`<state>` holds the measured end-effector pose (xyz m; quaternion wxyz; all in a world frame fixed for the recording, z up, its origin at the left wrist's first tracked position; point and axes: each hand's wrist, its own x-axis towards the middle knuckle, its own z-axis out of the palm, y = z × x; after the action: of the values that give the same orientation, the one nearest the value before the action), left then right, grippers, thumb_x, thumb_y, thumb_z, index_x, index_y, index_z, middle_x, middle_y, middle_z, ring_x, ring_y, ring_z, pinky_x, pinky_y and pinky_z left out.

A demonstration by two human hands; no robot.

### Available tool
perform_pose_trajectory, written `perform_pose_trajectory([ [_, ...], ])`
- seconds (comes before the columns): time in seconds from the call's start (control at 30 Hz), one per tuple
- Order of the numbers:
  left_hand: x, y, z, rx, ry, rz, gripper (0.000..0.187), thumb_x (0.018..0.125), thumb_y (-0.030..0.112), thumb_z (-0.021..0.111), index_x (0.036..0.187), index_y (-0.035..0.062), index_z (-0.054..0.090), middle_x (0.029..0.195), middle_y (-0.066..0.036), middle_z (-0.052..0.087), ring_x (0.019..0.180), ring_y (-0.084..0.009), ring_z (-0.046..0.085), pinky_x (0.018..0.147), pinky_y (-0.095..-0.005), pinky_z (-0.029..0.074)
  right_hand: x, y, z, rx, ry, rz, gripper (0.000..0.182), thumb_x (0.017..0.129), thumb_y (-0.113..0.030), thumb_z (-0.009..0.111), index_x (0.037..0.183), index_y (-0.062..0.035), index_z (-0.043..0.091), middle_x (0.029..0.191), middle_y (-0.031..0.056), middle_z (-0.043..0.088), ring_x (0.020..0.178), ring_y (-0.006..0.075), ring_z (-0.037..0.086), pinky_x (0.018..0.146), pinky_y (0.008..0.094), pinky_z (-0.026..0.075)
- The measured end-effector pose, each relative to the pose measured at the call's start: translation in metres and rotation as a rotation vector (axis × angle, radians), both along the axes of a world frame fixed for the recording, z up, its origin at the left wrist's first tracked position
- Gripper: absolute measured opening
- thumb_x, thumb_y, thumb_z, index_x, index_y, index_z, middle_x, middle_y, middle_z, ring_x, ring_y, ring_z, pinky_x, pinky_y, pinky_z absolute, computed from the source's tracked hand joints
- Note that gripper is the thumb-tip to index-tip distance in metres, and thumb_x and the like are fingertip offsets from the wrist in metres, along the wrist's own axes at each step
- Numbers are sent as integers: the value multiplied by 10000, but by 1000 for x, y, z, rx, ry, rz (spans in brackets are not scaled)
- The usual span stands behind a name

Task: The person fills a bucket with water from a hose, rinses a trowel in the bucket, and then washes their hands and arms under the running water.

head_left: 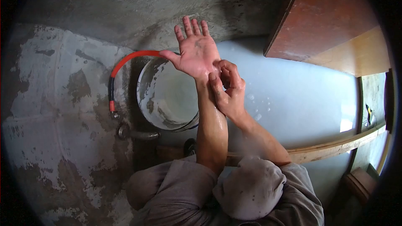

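My left hand [197,54] is stretched forward, palm up with the fingers spread and a dark smudge on the palm. Nothing lies in it. Curled fingers of my right hand [229,90] press against my left wrist [204,77], the thumb on its inner side. The skin of wrist and forearm looks wet. Beneath my left hand stands a round bucket [144,109] with whitish residue on its wall and cloudy liquid inside. A red hose [134,54] arches over to the bucket's rim, and its end passes behind my left thumb.
A metal tap [144,135] juts from the patchy wall [63,100] on the left. To the right spreads a pale, bluish water surface [293,100], bordered by a wooden beam [335,144]. Reddish-brown boards [326,16] hang over the upper right. A grey cap [251,188] shows at the bottom.
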<state>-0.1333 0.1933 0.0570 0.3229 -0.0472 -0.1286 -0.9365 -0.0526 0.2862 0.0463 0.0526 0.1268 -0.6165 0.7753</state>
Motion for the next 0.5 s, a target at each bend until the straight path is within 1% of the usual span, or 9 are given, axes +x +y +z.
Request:
perform_pose_trajectory([
  [0.03, 1, 0, 1, -7, -9, 4, 1089, 842, 795, 470, 1562, 95, 48, 1620, -196, 86, 1513, -328, -26, 1226, -518, 25, 0, -1, 3, -24, 4, -23, 200, 911, -74, 641, 1066, 39, 581, 829, 115, 662, 623, 78, 558, 596, 250, 479],
  [0.13, 2, 0, 3, -16, -23, 4, 1097, 840, 811, 446, 1565, 96, 39, 1622, -195, 81, 1516, -326, -50, 1220, -528, 5, 0, 5, 1, 84, -34, 48, 193, 913, -77, 638, 1055, 40, 581, 814, 115, 659, 633, 82, 579, 606, 253, 489],
  [0.33, 2, 2, 3, -53, -59, 10, 1119, 830, 837, 412, 1573, 105, 7, 1633, -174, 67, 1516, -328, -59, 1209, -543, -28, -2, 1, 1, -6, 18, -11, 163, 910, -58, 637, 1023, 41, 575, 814, 111, 655, 655, 91, 592, 617, 254, 494],
  [0.43, 2, 2, 3, -18, -80, 14, 1099, 828, 838, 418, 1561, 98, 67, 1614, -168, 140, 1512, -326, -26, 1199, -566, -20, -1, 6, -1, 63, 29, 17, 171, 907, -60, 643, 1031, 40, 580, 826, 114, 657, 674, 94, 605, 628, 255, 498],
  [0.5, 0, 4, 3, 3, -86, 30, 1044, 829, 833, 428, 1518, 92, 168, 1577, -163, 217, 1499, -321, 27, 1190, -582, -16, -2, 7, -6, 64, 51, 10, 192, 900, -63, 652, 1048, 41, 588, 849, 129, 668, 693, 124, 638, 646, 273, 517],
])
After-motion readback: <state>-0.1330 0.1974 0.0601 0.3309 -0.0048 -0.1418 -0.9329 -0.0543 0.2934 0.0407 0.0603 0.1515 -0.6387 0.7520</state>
